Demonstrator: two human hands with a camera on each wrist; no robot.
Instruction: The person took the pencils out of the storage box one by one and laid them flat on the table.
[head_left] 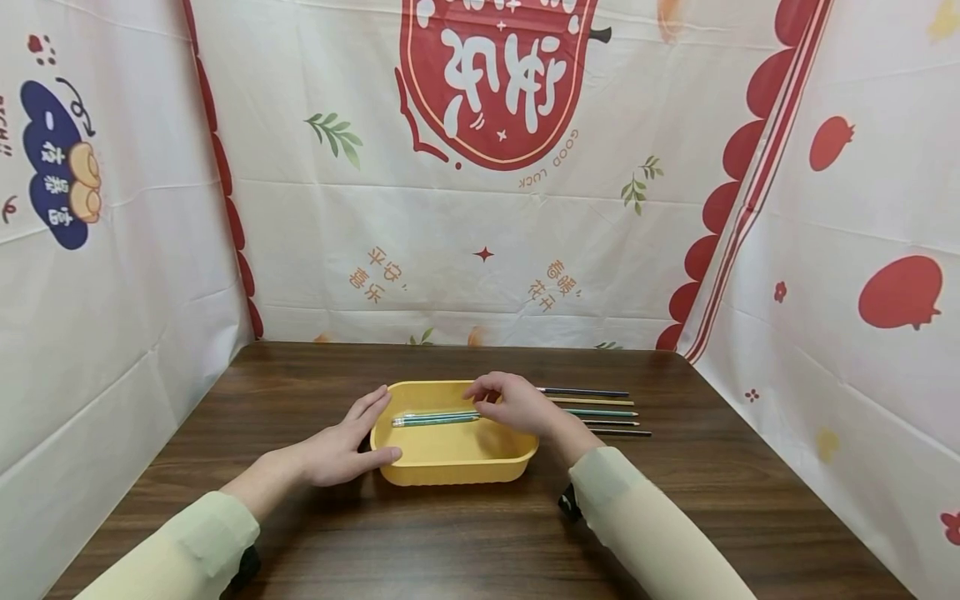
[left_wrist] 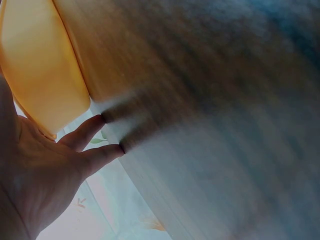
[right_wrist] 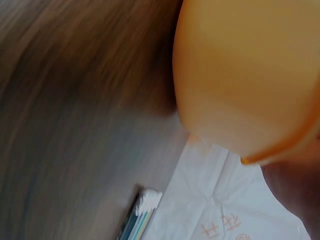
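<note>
Item: one yellow tray [head_left: 453, 475], open-topped with rounded ends. We place it on the dark wood bench [head_left: 375, 542], nearer the far edge, about midway between the left and right edges.

Item: green-and-white pencils [head_left: 435, 419], lying side by side inside the tray, pointed ends to the right; we cannot count them surely.

Item: left hand [head_left: 345, 450], at the tray's left end, spread wide with fingers extended, thumb over the near rim.

Item: right hand [head_left: 513, 406], reaching over the tray's right end, fingers bent, their tips just beside the pencil points; we cannot tell whether they pinch anything.

Item: five slim rods in a row between the tray and the right edge. We list, from the far edge nearward: dark blue rod [head_left: 588, 392], tan rod [head_left: 596, 402], green rod [head_left: 607, 412], thin dark rod [head_left: 613, 423], black rod [head_left: 622, 432].

Item: white printed cloth [head_left: 420, 225], hanging beyond the far edge.
</note>
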